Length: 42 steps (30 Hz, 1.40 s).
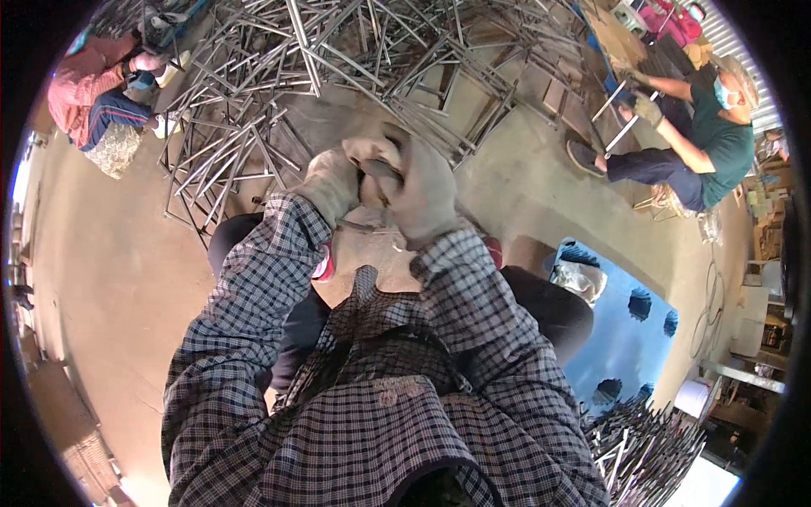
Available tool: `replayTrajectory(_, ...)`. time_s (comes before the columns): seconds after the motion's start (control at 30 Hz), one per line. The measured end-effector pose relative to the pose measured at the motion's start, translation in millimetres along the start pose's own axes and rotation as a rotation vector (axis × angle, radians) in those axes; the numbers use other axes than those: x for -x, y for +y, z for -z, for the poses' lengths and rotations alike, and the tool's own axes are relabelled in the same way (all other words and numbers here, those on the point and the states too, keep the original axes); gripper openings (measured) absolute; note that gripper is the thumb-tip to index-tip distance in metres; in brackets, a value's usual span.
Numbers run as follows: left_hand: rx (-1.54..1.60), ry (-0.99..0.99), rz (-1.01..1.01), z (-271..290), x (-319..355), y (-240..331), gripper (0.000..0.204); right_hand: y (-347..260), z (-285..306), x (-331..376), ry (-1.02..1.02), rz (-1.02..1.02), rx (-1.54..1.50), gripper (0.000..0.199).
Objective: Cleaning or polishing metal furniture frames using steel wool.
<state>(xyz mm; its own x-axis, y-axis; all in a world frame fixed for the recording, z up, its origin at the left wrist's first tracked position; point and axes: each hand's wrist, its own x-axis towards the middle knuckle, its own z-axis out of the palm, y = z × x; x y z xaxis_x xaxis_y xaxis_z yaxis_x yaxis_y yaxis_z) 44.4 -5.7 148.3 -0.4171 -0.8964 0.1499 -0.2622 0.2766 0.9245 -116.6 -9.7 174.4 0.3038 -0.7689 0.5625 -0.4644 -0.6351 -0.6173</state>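
Both my hands wear pale, soiled work gloves and meet in front of me, above the floor between my feet. My left hand point(334, 180) is closed, its fingers curled toward the right one. Bent over from the other side, my right hand point(427, 188) is closed too. Between the gloves a small dark shape shows, too hidden to name. Just beyond the gloves lies a large tangled heap of thin metal tube frames point(372, 51). Below the gloves, a thin bar-like piece point(359, 226) shows near the floor; its kind is unclear.
A blue plastic pallet point(612, 338) with a crumpled clear bag point(580, 280) lies at my right. Behind it stands a bundle of dark metal rods point(646, 448). A seated person point(718, 152) at the right holds a tube frame; another person point(89, 93) sits at the far left.
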Motion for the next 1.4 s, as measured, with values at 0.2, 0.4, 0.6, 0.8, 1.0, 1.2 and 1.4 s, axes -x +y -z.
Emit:
replayTrajectory(0.2, 0.406, 0.288, 0.372, 35, 39, -47, 0.018, 15, -31, 8, -0.312, -0.198, -0.016, 0.046)
replayTrajectory(0.4, -0.201, 0.422, 0.363, 55, 71, -53, 0.029, 124, -19, 110, -0.474, -0.342, 0.181, 0.037)
replayTrajectory(0.6, -0.33, 0.281, 0.442, 31, 49, -34, 0.039, 68, -21, 70, -0.357, -0.219, -0.084, 0.035)
replayTrajectory(0.8, 0.113, 0.295, 0.396, 21, 44, -41, 0.038, 6, -25, 7, -0.432, -0.15, 0.014, 0.036)
replayTrajectory(1.0, -0.066, 0.49, 0.505, 54, 74, -73, 0.038, 118, 5, 124, -0.585, -0.479, 0.012, 0.03)
replayTrajectory(1.2, 1.304, 0.877, 0.667, 62, 73, -83, 0.029, 104, 8, 126, -0.583, -0.887, -0.319, 0.029)
replayTrajectory(1.4, 0.214, 0.348, 0.393, 49, 46, -98, 0.033, -5, -22, 16, -0.554, -0.385, -0.093, 0.044)
